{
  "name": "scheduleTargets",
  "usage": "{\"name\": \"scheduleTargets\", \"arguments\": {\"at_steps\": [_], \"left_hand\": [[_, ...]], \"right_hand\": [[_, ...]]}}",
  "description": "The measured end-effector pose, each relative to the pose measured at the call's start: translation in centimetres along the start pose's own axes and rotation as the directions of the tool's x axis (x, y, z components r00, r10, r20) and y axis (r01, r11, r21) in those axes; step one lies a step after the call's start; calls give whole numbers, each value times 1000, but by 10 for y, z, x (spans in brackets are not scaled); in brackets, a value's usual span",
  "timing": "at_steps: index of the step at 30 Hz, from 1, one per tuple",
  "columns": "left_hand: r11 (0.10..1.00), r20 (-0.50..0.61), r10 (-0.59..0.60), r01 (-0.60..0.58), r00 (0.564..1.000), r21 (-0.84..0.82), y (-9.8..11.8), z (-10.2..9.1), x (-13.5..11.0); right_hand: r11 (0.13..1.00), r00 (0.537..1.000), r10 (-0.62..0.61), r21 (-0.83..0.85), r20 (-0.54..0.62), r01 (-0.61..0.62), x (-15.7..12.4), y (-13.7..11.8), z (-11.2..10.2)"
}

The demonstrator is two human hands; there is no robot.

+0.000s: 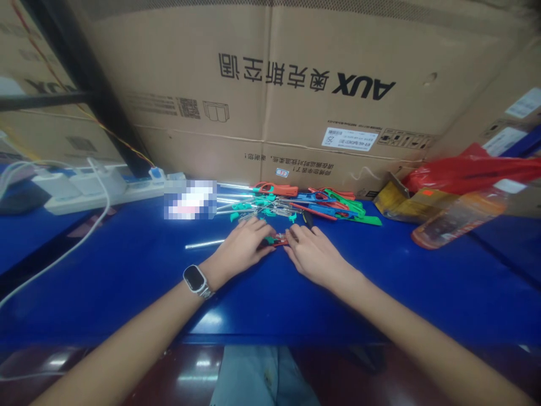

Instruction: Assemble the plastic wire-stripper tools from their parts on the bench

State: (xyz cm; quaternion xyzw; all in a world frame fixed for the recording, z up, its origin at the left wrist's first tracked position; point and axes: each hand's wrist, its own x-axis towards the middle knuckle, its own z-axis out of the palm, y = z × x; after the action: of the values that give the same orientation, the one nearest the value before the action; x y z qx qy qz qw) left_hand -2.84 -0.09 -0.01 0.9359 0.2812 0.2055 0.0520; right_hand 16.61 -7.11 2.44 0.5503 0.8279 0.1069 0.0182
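Observation:
Both my hands rest on the blue table (127,265), close together. My left hand (243,245), with a smartwatch (196,280) on the wrist, and my right hand (310,254) pinch a small red and green plastic part (276,241) between their fingertips. Just behind them lies a pile of red, blue and green plastic pieces (308,204) mixed with thin metal rods. One loose metal rod (205,244) lies left of my left hand.
A large cardboard box (270,84) stands along the back of the table. At the right lie a red plastic bag (469,172) and a clear orange packet (459,220). A white power strip (93,189) and cable (54,259) sit at the left.

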Motion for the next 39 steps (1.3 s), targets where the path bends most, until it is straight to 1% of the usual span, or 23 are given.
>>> {"name": "scheduleTargets", "arguments": {"at_steps": [4, 7, 10, 13, 15, 19, 22, 24, 27, 30, 35, 39], "left_hand": [[1000, 11, 21, -22, 1000, 21, -2, 1, 0], [1000, 16, 0, -1, 1000, 5, -4, 1, 1], [999, 12, -25, 26, 1000, -44, -6, 2, 2], [995, 3, -45, 45, 999, -84, -7, 2, 3], [994, 6, -56, 56, 998, -96, -6, 1, 3], [992, 20, -76, 77, 997, -104, -7, -6, 1], [987, 5, -101, 100, 995, -128, -16, -15, -3], [983, 13, -116, 117, 993, -142, -25, -21, -7], [982, 60, -121, 128, 991, -138, -36, -26, -10], [987, 106, -89, 102, 990, -126, -39, -25, -11], [986, 122, -94, 109, 988, -126, -39, -23, -12], [977, 135, -106, 129, 985, -170, -42, -25, -13]], "right_hand": [[1000, 1000, 3, -2, -11, -3, -4, 2, 1], [998, 998, 27, 54, -48, -24, 0, 5, 2], [988, 991, 93, 135, -98, -80, 13, 9, 4], [973, 980, 174, 171, -100, -155, 30, 11, 4], [965, 974, 193, 204, -118, -167, 41, 10, 4], [927, 958, 202, 355, -204, -120, 51, 6, 12], [871, 954, 192, 489, -233, -56, 49, 4, 25], [849, 954, 158, 528, -256, 1, 48, 3, 33], [851, 952, 78, 517, -297, 92, 48, 2, 39], [849, 947, 9, 503, -322, 163, 50, 0, 39], [837, 946, -8, 515, -324, 184, 50, -2, 38], [848, 955, -43, 494, -293, 190, 49, -2, 36]]}}
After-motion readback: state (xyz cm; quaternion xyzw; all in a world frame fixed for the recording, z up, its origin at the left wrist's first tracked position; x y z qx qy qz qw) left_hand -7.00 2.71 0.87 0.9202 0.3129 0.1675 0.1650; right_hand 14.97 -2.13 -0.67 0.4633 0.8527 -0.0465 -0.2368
